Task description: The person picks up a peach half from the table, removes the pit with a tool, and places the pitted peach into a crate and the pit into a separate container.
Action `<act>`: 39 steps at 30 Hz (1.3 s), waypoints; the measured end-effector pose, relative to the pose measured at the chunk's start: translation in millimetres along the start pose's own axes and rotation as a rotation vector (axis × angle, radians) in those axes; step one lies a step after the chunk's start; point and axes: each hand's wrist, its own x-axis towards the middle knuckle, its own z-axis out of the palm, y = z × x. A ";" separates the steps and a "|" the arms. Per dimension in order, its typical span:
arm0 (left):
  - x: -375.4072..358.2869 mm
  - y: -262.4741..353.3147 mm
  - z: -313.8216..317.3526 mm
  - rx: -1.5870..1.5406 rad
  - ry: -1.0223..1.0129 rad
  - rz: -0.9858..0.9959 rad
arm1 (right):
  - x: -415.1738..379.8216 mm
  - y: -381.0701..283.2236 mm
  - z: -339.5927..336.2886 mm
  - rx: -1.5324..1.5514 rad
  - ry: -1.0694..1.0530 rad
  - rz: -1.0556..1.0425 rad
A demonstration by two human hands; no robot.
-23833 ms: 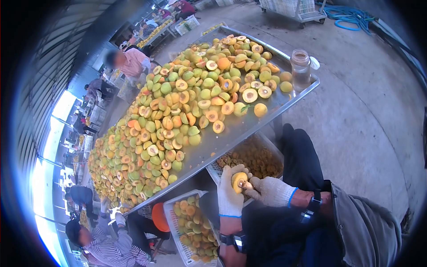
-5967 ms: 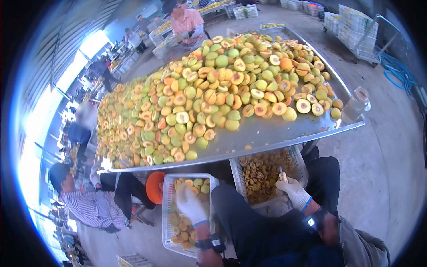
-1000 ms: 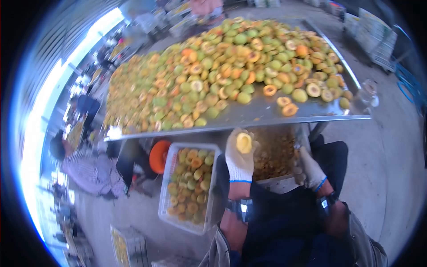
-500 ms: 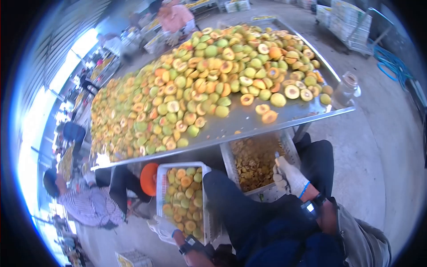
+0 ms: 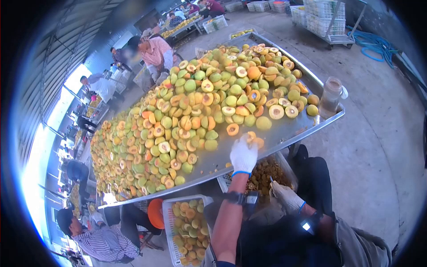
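My left hand [image 5: 243, 155], in a white glove, reaches over the metal table [image 5: 293, 133]. Its fingers close at a cut peach half [image 5: 251, 135], with another half [image 5: 258, 143] right beside it. Lower down, my gloved right hand [image 5: 287, 196] is closed around a slim pitting tool whose tip [image 5: 271, 179] points up. That hand is over a white crate [image 5: 289, 167] full of brown pits and scraps [image 5: 266, 174]. A large heap of green and orange peach halves [image 5: 191, 102] covers most of the table.
A clear bottle [image 5: 331, 98] stands at the table's right corner. At lower left are a white crate [image 5: 165, 222] of peach halves, an orange bucket [image 5: 155, 213] and a seated person [image 5: 104, 242]. Another person [image 5: 156, 53] works across the table. Stacked crates [image 5: 327, 18] sit on a trolley.
My left hand has moved from beside the fruit crate up onto the table, to the loose peach halves. The right hand still holds the tool over the pit crate. The view has shifted.
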 end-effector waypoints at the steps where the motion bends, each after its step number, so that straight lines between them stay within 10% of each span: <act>1: 12.3 -2.1 19.5 0.045 -0.083 -0.021 | 5.3 5.7 -3.5 0.008 0.001 -0.011; 10: 25.4 -4.4 42.0 0.097 -0.294 -0.022 | -3.7 -6.0 -3.6 -0.050 -0.024 -0.011; 12: 14.8 -10.9 27.1 -0.292 0.090 0.047 | 5.3 2.3 -6.7 -0.080 -0.035 -0.094; 15: -16.3 2.2 -27.6 -1.067 -0.065 -0.416 | 5.0 11.0 -10.2 -0.149 -0.070 -0.220; 22: -97.8 3.1 -41.2 -1.862 -0.049 -0.582 | -37.1 -38.5 24.3 -0.446 -0.040 -0.470; 39: -136.8 53.9 -58.3 -1.801 0.018 -0.448 | -55.3 -38.1 46.9 -0.809 0.133 -0.663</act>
